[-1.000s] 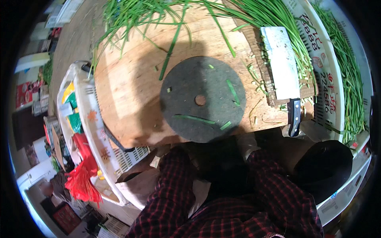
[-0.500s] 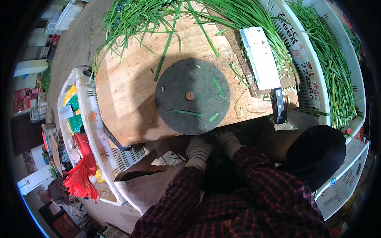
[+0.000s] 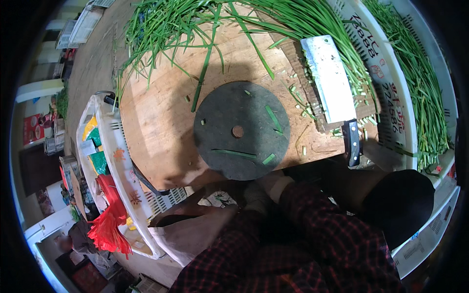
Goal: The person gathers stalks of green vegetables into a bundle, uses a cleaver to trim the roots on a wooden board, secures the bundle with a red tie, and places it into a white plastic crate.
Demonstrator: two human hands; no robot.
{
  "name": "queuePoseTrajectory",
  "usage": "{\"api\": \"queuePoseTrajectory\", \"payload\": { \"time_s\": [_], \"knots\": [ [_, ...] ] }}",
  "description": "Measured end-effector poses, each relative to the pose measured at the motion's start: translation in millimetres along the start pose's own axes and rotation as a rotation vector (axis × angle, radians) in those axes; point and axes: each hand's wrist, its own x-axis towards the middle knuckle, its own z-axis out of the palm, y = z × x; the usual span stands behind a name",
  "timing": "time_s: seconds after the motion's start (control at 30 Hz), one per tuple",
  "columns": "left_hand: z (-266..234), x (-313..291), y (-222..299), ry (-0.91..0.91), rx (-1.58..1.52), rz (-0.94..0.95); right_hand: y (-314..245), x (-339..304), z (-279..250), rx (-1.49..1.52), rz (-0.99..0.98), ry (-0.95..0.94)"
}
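Both hands are low, at the near edge of a wooden board [image 3: 151, 122]. My left hand [image 3: 255, 196], in a pale glove, lies in deep shadow below the edge, its fingers not distinguishable. Beside it, my right hand [image 3: 273, 183] reaches to the edge just under a dark grey round disc [image 3: 220, 112], and its fingers are hidden. Whether either holds anything does not show. The disc lies flat on the board, with a small centre hole and a few green leaf scraps on it. To its right rests a cleaver [image 3: 330, 80], black handle toward me.
Long green chives [image 3: 171, 24] are heaped along the board's far side, with cut stem bits near the cleaver. White plastic crates [image 3: 391, 93] at the right hold more chives [image 3: 415, 73]. Left of the board, another white crate [image 3: 119, 151] has red plastic strips [image 3: 110, 229] hanging over it.
My hands have drawn closer together and darker in shadow, the right one shifting left against the board's edge. The board and its contents sit slightly lower and further right in view.
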Motion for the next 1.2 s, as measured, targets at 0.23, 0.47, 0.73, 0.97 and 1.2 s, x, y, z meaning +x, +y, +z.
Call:
{"api": "queuePoseTrajectory", "payload": {
  "time_s": [0.23, 0.47, 0.73, 0.97, 1.2],
  "knots": [
    [-9, -5, -1, -0.281, 0.129, -0.126, 77, 53, 39, -0.008, 0.16, 0.011],
    [49, 2, -36, 0.152, 0.058, -0.017, 104, 35, 43, -0.178, 0.454, -0.118],
    [8, 0, -15, -0.22, -0.048, -0.264, 152, -15, 93, 0.862, 0.293, 0.017],
    [46, 0, -38, -0.156, -0.098, -0.199, 156, 15, 90, 0.585, -0.029, -0.222],
    [-13, -36, -27, -0.008, -0.167, -0.307, 110, 53, 106, 0.724, -0.285, -0.184]
  ]
}}
